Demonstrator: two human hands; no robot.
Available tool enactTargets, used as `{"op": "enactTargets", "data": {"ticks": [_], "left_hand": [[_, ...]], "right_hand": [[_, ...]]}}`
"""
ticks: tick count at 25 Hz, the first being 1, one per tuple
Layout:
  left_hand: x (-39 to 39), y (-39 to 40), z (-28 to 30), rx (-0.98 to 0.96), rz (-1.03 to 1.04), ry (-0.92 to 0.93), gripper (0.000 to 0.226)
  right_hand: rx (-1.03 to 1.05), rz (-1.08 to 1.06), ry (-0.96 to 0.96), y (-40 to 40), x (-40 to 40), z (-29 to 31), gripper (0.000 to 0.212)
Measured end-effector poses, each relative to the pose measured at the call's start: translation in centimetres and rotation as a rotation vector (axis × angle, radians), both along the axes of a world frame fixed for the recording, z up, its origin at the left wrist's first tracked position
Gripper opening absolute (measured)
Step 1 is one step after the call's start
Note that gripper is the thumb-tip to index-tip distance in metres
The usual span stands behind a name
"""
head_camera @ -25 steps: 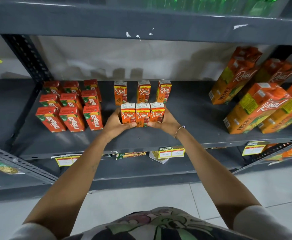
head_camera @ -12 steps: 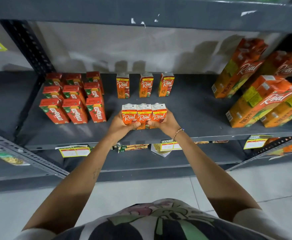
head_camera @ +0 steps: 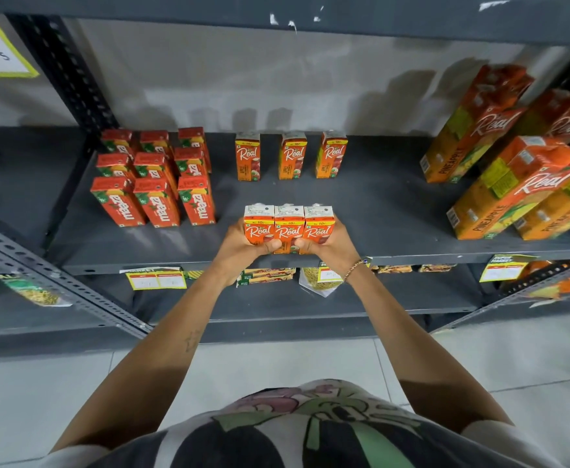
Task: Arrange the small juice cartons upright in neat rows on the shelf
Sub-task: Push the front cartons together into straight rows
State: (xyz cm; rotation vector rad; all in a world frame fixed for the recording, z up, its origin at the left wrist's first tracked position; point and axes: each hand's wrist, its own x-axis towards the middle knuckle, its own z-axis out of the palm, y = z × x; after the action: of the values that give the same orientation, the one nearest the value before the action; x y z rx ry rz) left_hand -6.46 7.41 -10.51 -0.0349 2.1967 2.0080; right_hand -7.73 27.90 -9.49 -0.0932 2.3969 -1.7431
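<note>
**Grey shelf, 3 cartons squeezed into a block**

Grey metal shelf (head_camera: pixel 395 211) against a pale wall is the setting, seen from above. At its front edge the left hand (head_camera: pixel 239 251) and right hand (head_camera: pixel 330 246) press inward from opposite sides on 3 cartons (head_camera: pixel 288 228), each hand wrapped round an outer carton with thumbs across the printed fronts. Clamped like this, the 3 stand upright, side by side and touching, so they can probably be shifted as 1 unit and stay square. Whether their bases rest on the shelf or hang just above it I cannot tell.

Directly behind them, well apart toward the wall, stands a back row (head_camera: pixel 292 157) of 3 matching cartons, upright but with gaps between them. Held block and back row line up roughly column for column, which suggests a second row is being formed.

Left of the hands sits a tight red block (head_camera: pixel 156 184) of cartons, 3 wide. Far right, big cartons (head_camera: pixel 513 187) lean in a loose pile.
</note>
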Motion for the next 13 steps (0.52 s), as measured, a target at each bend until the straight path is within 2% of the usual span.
{"op": "enactTargets", "data": {"ticks": [9, 11, 13], "left_hand": [[1.6, 0.0, 1.1, -0.029, -0.022, 0.03, 0.076], [2.1, -0.5, 1.9, -0.021, 0.015, 0.06, 0.08], [2.6, -1.5, 3.5, 0.004, 0.067, 0.159, 0.075]], "right_hand": [[0.023, 0.057, -0.028, 0.5, 0.9, 1.0, 0.077], [0.05, 0.058, 0.037, 1.3, 0.7, 3.2, 0.082], [0.156, 0.054, 0.184, 1.6, 0.2, 6.5, 0.075]]}}
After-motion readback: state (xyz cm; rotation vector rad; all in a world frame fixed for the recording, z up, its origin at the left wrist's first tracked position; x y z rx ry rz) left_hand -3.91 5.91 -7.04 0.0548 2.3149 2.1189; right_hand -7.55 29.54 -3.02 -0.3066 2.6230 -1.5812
